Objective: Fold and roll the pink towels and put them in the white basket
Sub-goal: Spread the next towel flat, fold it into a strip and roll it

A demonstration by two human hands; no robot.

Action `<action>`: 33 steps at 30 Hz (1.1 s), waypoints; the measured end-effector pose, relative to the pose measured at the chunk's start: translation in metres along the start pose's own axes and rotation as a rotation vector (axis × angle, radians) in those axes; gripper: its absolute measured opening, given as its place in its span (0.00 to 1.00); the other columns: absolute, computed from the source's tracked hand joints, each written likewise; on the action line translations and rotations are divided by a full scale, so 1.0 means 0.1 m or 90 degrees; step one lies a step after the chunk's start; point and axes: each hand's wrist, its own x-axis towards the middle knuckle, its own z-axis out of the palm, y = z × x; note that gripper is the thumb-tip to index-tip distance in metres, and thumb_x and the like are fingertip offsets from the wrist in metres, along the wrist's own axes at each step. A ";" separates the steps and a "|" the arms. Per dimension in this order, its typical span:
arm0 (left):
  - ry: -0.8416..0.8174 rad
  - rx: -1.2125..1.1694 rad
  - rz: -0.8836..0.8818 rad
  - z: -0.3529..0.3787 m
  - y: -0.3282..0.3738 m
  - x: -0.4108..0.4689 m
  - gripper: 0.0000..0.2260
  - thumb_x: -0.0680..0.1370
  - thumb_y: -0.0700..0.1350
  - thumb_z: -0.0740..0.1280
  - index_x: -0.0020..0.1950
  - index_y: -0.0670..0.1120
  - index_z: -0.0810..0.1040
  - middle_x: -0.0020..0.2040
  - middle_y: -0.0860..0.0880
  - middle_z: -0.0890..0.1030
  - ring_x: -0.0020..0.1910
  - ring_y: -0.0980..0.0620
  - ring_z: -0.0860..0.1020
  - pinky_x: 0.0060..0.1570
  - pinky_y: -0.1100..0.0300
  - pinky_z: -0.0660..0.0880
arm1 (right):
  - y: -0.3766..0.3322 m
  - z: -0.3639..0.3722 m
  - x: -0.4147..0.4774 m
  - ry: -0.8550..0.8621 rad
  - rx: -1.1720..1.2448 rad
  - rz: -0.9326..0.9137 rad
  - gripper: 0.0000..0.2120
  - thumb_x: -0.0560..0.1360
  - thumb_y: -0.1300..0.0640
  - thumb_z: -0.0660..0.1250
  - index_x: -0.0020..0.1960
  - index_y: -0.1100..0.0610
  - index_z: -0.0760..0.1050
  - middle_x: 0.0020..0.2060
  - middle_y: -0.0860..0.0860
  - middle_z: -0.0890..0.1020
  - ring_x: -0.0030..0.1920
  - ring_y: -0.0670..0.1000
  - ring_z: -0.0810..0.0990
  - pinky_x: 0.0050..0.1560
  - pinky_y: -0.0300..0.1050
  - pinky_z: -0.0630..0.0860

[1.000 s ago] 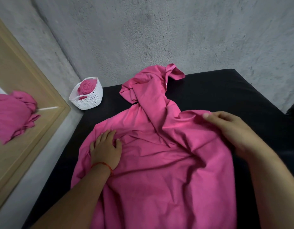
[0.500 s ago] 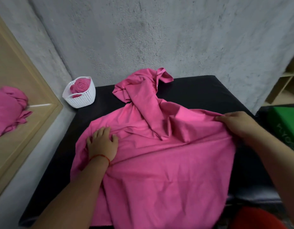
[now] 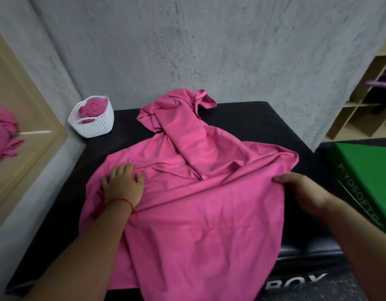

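A large pink towel (image 3: 200, 213) lies crumpled across the black padded box (image 3: 252, 122), its far end bunched near the wall and its near end hanging over the front edge. My left hand (image 3: 122, 184) presses flat on the towel's left part, fingers spread. My right hand (image 3: 302, 192) grips the towel's right edge and holds the cloth stretched out sideways. The white basket (image 3: 94, 124) stands at the box's back left corner with one rolled pink towel (image 3: 93, 108) in it.
A grey concrete wall runs behind the box. A wood-framed mirror (image 3: 25, 131) leans at the left and reflects pink cloth. A green box (image 3: 365, 177) sits to the right, with wooden shelves (image 3: 365, 101) behind it.
My right hand has moved rightward with the towel's edge, spreading the cloth wider. My left hand stays pressed on the left part. The camera has tilted back.
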 end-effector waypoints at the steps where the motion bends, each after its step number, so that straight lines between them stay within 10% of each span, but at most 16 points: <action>1: -0.005 0.000 0.001 0.00 -0.01 0.01 0.23 0.80 0.54 0.61 0.75 0.52 0.74 0.76 0.49 0.73 0.76 0.46 0.68 0.72 0.36 0.61 | 0.04 0.03 -0.04 -0.009 -0.001 -0.015 0.19 0.77 0.61 0.65 0.66 0.66 0.80 0.59 0.64 0.85 0.60 0.66 0.84 0.68 0.61 0.76; 8: -0.191 0.032 -0.014 -0.19 0.01 -0.02 0.26 0.84 0.59 0.49 0.83 0.58 0.58 0.84 0.53 0.56 0.83 0.49 0.54 0.75 0.31 0.51 | -0.12 -0.13 -0.23 0.042 -0.082 -0.102 0.12 0.83 0.57 0.68 0.63 0.62 0.82 0.57 0.58 0.87 0.60 0.58 0.86 0.68 0.58 0.77; 14: -0.057 -0.024 -0.141 -0.62 -0.48 -0.56 0.27 0.82 0.55 0.63 0.79 0.47 0.65 0.81 0.45 0.63 0.79 0.41 0.61 0.73 0.32 0.58 | -0.30 -0.42 -0.57 0.058 -0.130 -0.094 0.23 0.73 0.37 0.71 0.55 0.55 0.81 0.50 0.57 0.83 0.48 0.60 0.80 0.54 0.55 0.74; 24: -0.131 -0.322 -0.263 -1.13 -0.76 -1.05 0.03 0.72 0.39 0.73 0.44 0.41 0.85 0.41 0.40 0.85 0.42 0.41 0.82 0.48 0.48 0.80 | -0.13 -0.79 -0.94 0.250 -0.117 -0.113 0.05 0.79 0.61 0.73 0.54 0.59 0.86 0.46 0.57 0.84 0.40 0.54 0.79 0.41 0.46 0.78; 33: -0.137 -0.248 0.127 -1.43 0.02 -1.45 0.19 0.77 0.48 0.74 0.68 0.50 0.82 0.54 0.49 0.82 0.54 0.48 0.81 0.59 0.58 0.75 | 0.20 -0.51 -0.73 0.400 -0.768 -0.125 0.19 0.79 0.43 0.67 0.69 0.44 0.74 0.65 0.56 0.76 0.64 0.63 0.75 0.61 0.64 0.76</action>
